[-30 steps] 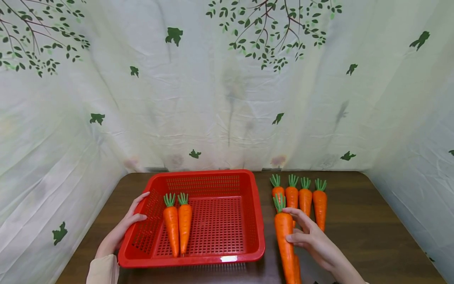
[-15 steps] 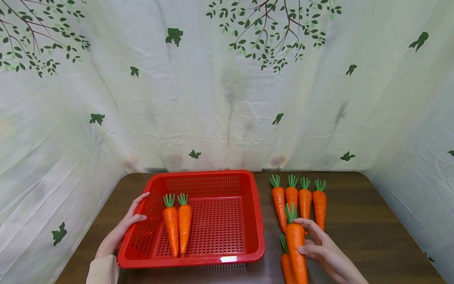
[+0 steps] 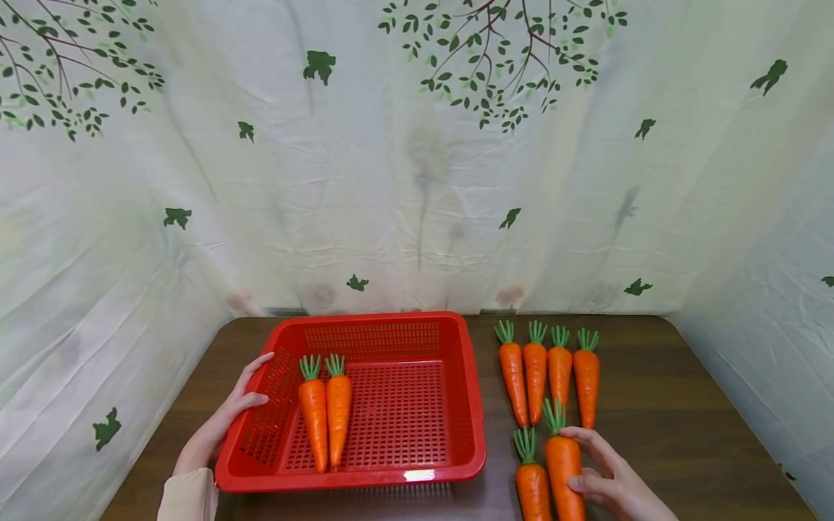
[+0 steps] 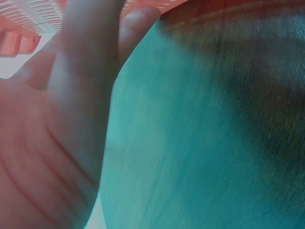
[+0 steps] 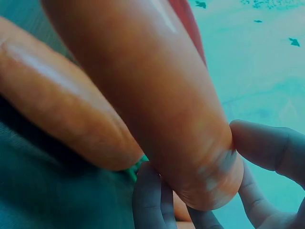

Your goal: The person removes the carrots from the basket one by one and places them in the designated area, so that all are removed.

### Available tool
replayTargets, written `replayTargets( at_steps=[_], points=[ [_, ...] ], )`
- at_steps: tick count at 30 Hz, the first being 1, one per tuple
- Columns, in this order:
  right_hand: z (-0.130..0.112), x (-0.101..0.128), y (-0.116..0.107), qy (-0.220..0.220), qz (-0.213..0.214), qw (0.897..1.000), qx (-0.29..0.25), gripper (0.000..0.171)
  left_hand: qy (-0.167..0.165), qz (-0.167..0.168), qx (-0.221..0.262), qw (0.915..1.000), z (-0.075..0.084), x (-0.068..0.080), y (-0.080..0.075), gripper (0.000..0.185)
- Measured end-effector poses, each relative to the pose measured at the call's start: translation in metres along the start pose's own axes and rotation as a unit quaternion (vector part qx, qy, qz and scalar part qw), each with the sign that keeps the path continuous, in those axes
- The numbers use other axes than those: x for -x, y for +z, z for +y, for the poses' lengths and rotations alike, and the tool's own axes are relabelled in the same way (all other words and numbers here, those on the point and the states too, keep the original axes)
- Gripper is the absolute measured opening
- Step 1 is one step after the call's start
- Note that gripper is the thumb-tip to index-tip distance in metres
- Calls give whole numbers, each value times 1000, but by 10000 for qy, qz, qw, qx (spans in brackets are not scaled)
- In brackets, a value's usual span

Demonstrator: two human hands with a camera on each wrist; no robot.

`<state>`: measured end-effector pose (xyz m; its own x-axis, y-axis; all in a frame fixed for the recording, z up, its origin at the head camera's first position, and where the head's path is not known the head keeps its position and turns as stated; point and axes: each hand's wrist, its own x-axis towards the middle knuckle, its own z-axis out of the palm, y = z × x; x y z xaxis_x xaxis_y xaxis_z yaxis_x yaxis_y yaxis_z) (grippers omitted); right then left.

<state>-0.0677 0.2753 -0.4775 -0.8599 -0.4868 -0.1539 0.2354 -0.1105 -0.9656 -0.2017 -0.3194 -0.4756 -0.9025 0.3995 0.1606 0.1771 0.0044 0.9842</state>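
leaf-print curtain (image 3: 384, 181) far; your half-closed right hand (image 3: 609, 472) pinches a carrot (image 3: 563, 463), your left hand (image 3: 224, 421) grips the red basket (image 3: 365, 480). uneven release could roll the carrot into its left neighbour (image 3: 533, 488).

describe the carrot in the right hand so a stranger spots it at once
In the head view, look right of the red basket. At the bottom edge, right of another carrot, is your carrot: the only one held, gripped by the right hand.
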Motion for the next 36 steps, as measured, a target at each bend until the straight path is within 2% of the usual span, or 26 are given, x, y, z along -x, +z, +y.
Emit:
replayTargets(
  at_steps=[6,14,17,22,24,29,31,36],
  points=[
    [8,5,-3,198,-3,9997,-111,48,-1,-15,3,10000,-1,0,-1,66],
    [22,9,-3,-241,-558,9969,-498,55,93,-6,-39,9999,-3,-1,-2,66],
    [27,10,-2,-387,-583,9966,-444,58,33,6,-47,10000,-3,-1,-2,66],
    [32,12,-2,-343,-439,9979,-329,58,-435,-45,51,9990,2,2,-1,65],
    [34,12,-2,-332,-386,9984,-242,59,-729,-67,147,9972,5,4,0,65],
    [36,12,-3,-236,-207,9995,-98,57,-1183,-112,291,9925,8,6,0,67],
    [36,12,-3,-215,-136,9997,-26,56,-1104,-148,291,9934,7,5,0,66],
    [37,11,-3,-151,3,9996,233,55,-322,-49,4,9995,1,1,-1,65]
  ],
)
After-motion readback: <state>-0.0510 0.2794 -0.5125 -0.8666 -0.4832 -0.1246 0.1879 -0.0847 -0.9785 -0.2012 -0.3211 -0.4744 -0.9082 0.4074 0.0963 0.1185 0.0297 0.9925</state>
